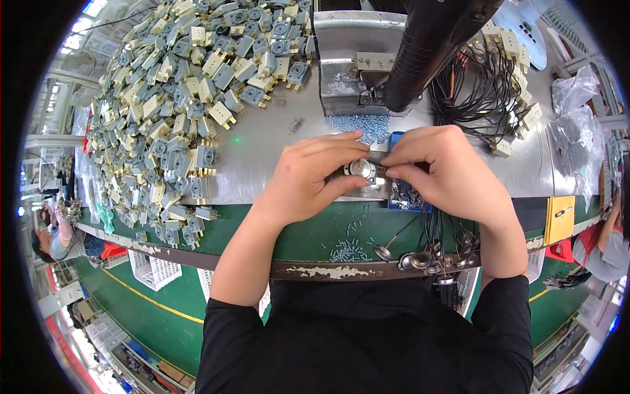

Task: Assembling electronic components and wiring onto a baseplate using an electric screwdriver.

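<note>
Hands meet almost tip to tip at the middle of the bench [252, 172], a narrow gap between them. Left hand [314, 172] is curled into a pinch, thumb on the near side and forefinger on the far side of a round metal disc [359, 169], closed on its edges. Right hand [438, 164] comes in from the right with thumb and fingers bent close together, their tips just right of the disc; whether they grip anything small is too hidden to tell. The disc sits between the two hands, its flat face up.

Just beyond the fingers lies a heap of small screws [361, 125], at the foot of a metal stand [341, 82] with a black column [430, 52] leaning over it. Under and near the right hand is a blue tray [412, 202] of small metal parts. Grey and cream blocks [177, 98] are piled across the far left, a loose spring [296, 123] near them. Black cables [456, 98] coil at the far right. On the near green strip [295, 226] are more screws [350, 250], with wired discs [420, 261] to their right
</note>
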`<move>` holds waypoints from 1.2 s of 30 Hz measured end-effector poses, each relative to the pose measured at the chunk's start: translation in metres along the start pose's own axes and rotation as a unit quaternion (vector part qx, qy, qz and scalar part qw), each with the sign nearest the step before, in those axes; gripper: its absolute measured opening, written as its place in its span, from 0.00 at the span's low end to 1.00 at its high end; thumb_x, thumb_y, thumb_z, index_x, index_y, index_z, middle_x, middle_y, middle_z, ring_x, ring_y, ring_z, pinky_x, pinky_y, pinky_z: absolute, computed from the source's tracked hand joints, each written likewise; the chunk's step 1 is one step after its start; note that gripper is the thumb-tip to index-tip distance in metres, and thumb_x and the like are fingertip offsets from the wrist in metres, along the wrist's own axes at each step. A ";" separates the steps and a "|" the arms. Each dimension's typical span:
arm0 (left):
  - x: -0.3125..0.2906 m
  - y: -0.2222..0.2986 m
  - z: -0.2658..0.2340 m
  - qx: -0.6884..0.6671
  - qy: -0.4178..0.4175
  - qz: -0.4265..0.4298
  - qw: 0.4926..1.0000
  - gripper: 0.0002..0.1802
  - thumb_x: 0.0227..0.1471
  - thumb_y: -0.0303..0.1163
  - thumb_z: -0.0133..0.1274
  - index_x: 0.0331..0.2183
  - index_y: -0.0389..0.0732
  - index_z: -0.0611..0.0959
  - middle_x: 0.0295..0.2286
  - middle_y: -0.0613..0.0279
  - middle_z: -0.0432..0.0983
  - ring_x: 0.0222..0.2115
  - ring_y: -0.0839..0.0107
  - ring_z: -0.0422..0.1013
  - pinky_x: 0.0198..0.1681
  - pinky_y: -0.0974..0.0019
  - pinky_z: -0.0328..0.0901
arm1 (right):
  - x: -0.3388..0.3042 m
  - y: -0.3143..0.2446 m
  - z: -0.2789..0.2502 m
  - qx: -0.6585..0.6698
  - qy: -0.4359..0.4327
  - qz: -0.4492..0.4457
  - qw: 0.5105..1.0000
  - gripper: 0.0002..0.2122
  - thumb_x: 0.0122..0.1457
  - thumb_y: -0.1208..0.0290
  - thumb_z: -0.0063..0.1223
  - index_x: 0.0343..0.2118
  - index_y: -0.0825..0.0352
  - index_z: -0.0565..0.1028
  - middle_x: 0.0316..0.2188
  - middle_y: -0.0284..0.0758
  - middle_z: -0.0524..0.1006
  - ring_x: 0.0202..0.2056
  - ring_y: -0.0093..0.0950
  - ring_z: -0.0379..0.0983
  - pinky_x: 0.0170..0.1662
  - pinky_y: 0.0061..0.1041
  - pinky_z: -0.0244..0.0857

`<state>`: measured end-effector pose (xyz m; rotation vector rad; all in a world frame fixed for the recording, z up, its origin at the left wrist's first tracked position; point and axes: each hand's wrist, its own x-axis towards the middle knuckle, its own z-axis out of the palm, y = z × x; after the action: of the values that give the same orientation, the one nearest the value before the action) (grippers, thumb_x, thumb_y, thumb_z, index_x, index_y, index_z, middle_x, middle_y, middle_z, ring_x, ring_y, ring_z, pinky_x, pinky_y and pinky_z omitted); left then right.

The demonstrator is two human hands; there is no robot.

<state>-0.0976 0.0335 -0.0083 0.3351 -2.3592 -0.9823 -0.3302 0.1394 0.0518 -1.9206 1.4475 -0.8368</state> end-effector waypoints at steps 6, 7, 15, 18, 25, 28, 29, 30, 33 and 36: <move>-0.004 -0.010 0.013 -0.001 -0.017 0.000 1.000 0.20 0.46 0.29 0.71 0.43 0.35 0.87 0.46 0.54 0.85 0.55 0.55 0.78 0.55 0.56 0.73 | -0.003 0.003 0.007 -0.015 -0.025 0.019 0.999 0.07 0.51 0.84 0.63 0.34 0.76 0.83 0.28 0.46 0.81 0.32 0.46 0.79 0.38 0.37 0.73; -0.004 -0.010 0.014 -0.010 -0.015 -0.006 1.000 0.20 0.46 0.29 0.71 0.43 0.36 0.87 0.46 0.54 0.84 0.54 0.55 0.78 0.55 0.56 0.73 | -0.002 0.005 0.007 -0.009 -0.034 0.030 0.999 0.07 0.51 0.84 0.63 0.34 0.76 0.83 0.29 0.46 0.81 0.33 0.46 0.79 0.38 0.37 0.73; 0.001 -0.006 0.015 -0.101 -0.034 -0.066 0.992 0.19 0.45 0.26 0.72 0.42 0.36 0.87 0.47 0.53 0.84 0.49 0.55 0.80 0.53 0.57 0.73 | -0.002 0.008 0.006 -0.020 -0.052 0.011 0.998 0.06 0.51 0.83 0.63 0.34 0.76 0.83 0.29 0.46 0.80 0.33 0.46 0.78 0.38 0.38 0.73; 0.001 -0.010 0.014 -0.131 -0.028 -0.070 0.988 0.20 0.43 0.25 0.73 0.41 0.36 0.87 0.46 0.52 0.84 0.50 0.54 0.80 0.54 0.57 0.73 | -0.001 0.008 0.007 -0.024 -0.055 0.010 0.998 0.06 0.51 0.83 0.63 0.34 0.75 0.83 0.29 0.45 0.80 0.32 0.46 0.78 0.37 0.37 0.73; 0.005 -0.013 0.011 -0.143 -0.051 -0.074 0.986 0.19 0.42 0.25 0.73 0.40 0.36 0.88 0.42 0.52 0.85 0.50 0.54 0.80 0.54 0.56 0.74 | 0.010 0.022 -0.001 0.021 -0.091 0.018 0.995 0.05 0.50 0.82 0.61 0.31 0.73 0.81 0.29 0.45 0.79 0.35 0.47 0.78 0.41 0.39 0.73; 0.005 -0.015 0.011 -0.143 -0.053 -0.078 0.985 0.19 0.42 0.25 0.73 0.39 0.35 0.88 0.41 0.52 0.86 0.49 0.54 0.80 0.54 0.55 0.74 | 0.014 0.030 -0.004 0.015 -0.101 -0.007 0.995 0.06 0.49 0.84 0.61 0.31 0.74 0.81 0.30 0.44 0.79 0.35 0.46 0.78 0.41 0.38 0.73; 0.005 -0.015 0.012 -0.141 -0.051 -0.075 0.986 0.19 0.42 0.26 0.73 0.39 0.35 0.88 0.41 0.52 0.86 0.49 0.53 0.80 0.54 0.55 0.74 | 0.015 0.031 -0.004 0.014 -0.102 -0.008 0.995 0.06 0.49 0.84 0.61 0.31 0.74 0.81 0.30 0.44 0.79 0.35 0.46 0.78 0.41 0.38 0.73; 0.004 -0.015 0.012 -0.141 -0.049 -0.076 0.986 0.19 0.42 0.26 0.73 0.39 0.35 0.88 0.41 0.52 0.86 0.49 0.53 0.80 0.54 0.55 0.74 | 0.014 0.031 -0.002 0.008 -0.099 -0.011 0.995 0.06 0.49 0.84 0.61 0.31 0.74 0.81 0.30 0.44 0.79 0.35 0.47 0.78 0.41 0.38 0.73; 0.003 -0.015 0.011 -0.143 -0.048 -0.079 0.985 0.18 0.43 0.26 0.73 0.39 0.35 0.88 0.41 0.52 0.86 0.49 0.53 0.80 0.53 0.55 0.74 | 0.012 0.036 0.001 -0.001 -0.091 -0.029 0.995 0.06 0.49 0.84 0.62 0.32 0.74 0.82 0.29 0.43 0.79 0.33 0.45 0.78 0.38 0.36 0.73; 0.003 -0.016 0.011 -0.139 -0.043 -0.078 0.986 0.18 0.43 0.26 0.73 0.39 0.35 0.88 0.41 0.52 0.86 0.49 0.54 0.80 0.53 0.55 0.74 | 0.015 0.032 -0.002 -0.010 -0.095 -0.038 0.995 0.06 0.50 0.84 0.63 0.33 0.74 0.83 0.29 0.43 0.79 0.31 0.44 0.79 0.36 0.35 0.73</move>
<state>-0.1062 0.0274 -0.0254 0.3773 -2.2578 -1.4071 -0.3477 0.1171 0.0311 -2.0222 1.2806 -0.6545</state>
